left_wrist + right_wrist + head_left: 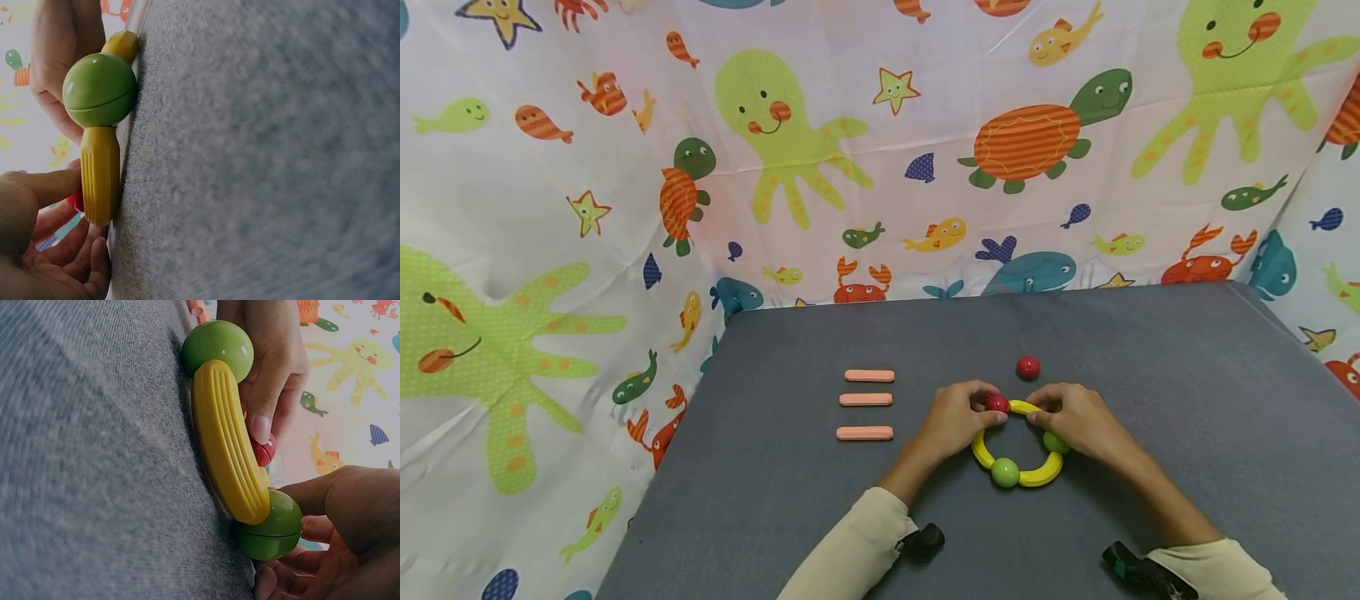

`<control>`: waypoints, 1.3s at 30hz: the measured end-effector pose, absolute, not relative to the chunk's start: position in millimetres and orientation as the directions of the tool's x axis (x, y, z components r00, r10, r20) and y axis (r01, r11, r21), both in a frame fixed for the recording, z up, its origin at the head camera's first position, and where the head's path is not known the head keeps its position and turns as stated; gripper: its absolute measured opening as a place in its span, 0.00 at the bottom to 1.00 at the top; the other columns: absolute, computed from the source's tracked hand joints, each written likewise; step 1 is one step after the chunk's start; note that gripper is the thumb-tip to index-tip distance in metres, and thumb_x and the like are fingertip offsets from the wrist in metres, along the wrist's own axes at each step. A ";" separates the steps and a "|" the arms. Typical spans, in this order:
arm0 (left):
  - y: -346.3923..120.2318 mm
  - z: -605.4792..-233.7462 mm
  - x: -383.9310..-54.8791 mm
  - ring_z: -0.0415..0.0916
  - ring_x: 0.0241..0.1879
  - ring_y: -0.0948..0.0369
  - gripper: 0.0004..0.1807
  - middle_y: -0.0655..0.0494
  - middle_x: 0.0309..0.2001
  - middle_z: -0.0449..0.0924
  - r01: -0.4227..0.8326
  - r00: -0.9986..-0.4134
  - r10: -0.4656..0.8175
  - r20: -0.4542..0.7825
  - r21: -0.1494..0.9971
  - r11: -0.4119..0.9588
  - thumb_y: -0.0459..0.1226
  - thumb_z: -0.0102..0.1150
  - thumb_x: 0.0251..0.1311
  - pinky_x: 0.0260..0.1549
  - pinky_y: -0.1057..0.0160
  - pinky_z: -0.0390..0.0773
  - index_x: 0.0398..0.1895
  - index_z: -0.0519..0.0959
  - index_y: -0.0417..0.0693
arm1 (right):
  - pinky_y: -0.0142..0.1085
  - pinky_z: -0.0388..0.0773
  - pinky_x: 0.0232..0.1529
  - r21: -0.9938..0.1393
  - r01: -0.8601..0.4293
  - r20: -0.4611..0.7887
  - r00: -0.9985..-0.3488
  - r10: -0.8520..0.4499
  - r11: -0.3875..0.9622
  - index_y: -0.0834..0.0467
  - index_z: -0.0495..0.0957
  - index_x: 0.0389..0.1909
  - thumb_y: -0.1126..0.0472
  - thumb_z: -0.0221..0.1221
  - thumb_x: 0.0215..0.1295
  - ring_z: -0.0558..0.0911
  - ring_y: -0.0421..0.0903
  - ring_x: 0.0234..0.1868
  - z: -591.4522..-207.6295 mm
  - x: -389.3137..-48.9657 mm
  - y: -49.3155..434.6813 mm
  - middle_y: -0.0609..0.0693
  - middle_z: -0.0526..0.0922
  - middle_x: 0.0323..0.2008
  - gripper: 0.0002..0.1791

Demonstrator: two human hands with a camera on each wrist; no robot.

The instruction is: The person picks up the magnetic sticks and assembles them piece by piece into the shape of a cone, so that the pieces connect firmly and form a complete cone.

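A ring of curved yellow pieces (1040,473) joined by balls lies on the grey table. Its near side has a green ball (1004,472), its right side another green ball (1056,442). My left hand (957,414) pinches a red ball (997,403) at the ring's far left between thumb and fingers. Across from it, my right hand (1078,419) pinches the far yellow piece (1022,407) by its right part. In the right wrist view, the left thumb presses the red ball (265,450), while the right hand (356,525) is close behind a green ball (270,528).
A loose red ball (1027,367) lies just beyond the ring. To the left, three pink sticks (865,400) lie in a column on the grey tabletop (760,500). A cloth printed with sea animals (865,167) hangs behind the table and along its sides.
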State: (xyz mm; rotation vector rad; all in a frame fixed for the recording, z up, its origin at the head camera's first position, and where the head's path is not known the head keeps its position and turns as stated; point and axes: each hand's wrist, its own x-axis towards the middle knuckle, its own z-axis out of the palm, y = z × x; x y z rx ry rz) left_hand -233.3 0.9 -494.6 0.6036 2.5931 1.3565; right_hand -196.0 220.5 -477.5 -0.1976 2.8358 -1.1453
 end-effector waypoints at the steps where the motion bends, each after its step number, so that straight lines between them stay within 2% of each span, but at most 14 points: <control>1: 0.8 -494.5 -232.9 0.78 0.38 0.71 0.19 0.59 0.45 0.87 0.276 -0.908 0.416 0.047 0.814 0.510 0.40 0.76 0.64 0.37 0.73 0.78 0.57 0.87 0.48 | 0.36 0.72 0.32 -0.695 -0.091 -0.022 -0.989 -0.148 0.713 0.62 0.88 0.48 0.61 0.68 0.70 0.76 0.46 0.34 -477.6 -196.1 220.4 0.49 0.84 0.34 0.10; 11: -3.3 -497.3 -229.5 0.82 0.42 0.72 0.22 0.58 0.51 0.88 0.264 -0.910 0.411 0.054 0.840 0.473 0.38 0.76 0.63 0.45 0.73 0.81 0.60 0.85 0.47 | 0.35 0.73 0.32 -0.700 -0.097 -0.021 -0.988 -0.156 0.708 0.62 0.88 0.47 0.62 0.68 0.70 0.76 0.46 0.34 -478.3 -195.9 220.3 0.49 0.84 0.34 0.10; 20: -10.7 -496.5 -219.5 0.83 0.41 0.72 0.21 0.56 0.50 0.89 0.252 -0.914 0.402 0.056 0.856 0.451 0.36 0.76 0.62 0.43 0.73 0.82 0.59 0.85 0.46 | 0.37 0.74 0.34 -0.697 -0.079 -0.041 -0.988 -0.150 0.712 0.62 0.88 0.49 0.60 0.68 0.71 0.77 0.46 0.35 -477.6 -196.2 221.8 0.50 0.85 0.37 0.12; 27: -17.4 -493.0 -210.8 0.80 0.37 0.72 0.23 0.53 0.45 0.87 0.248 -0.929 0.367 0.052 0.823 0.511 0.35 0.78 0.58 0.40 0.72 0.80 0.59 0.86 0.44 | 0.36 0.74 0.33 -0.699 -0.087 -0.039 -0.986 -0.159 0.709 0.62 0.88 0.49 0.61 0.67 0.71 0.77 0.46 0.35 -478.0 -196.1 221.0 0.50 0.85 0.37 0.11; 31: -17.9 -492.0 -208.0 0.77 0.33 0.73 0.24 0.53 0.42 0.85 0.246 -0.936 0.348 0.051 0.804 0.542 0.34 0.79 0.56 0.36 0.72 0.79 0.57 0.86 0.42 | 0.36 0.74 0.33 -0.699 -0.093 -0.035 -0.986 -0.163 0.709 0.63 0.88 0.48 0.61 0.68 0.71 0.77 0.46 0.35 -478.1 -196.0 220.9 0.50 0.85 0.36 0.11; 39: -15.1 -490.1 -208.4 0.80 0.34 0.71 0.23 0.55 0.40 0.87 0.182 -0.958 0.285 0.027 0.826 0.533 0.33 0.79 0.54 0.37 0.69 0.81 0.55 0.87 0.44 | 0.36 0.74 0.33 -0.700 -0.088 -0.038 -0.986 -0.160 0.709 0.62 0.88 0.49 0.61 0.67 0.71 0.77 0.46 0.35 -477.9 -196.4 221.3 0.50 0.85 0.36 0.11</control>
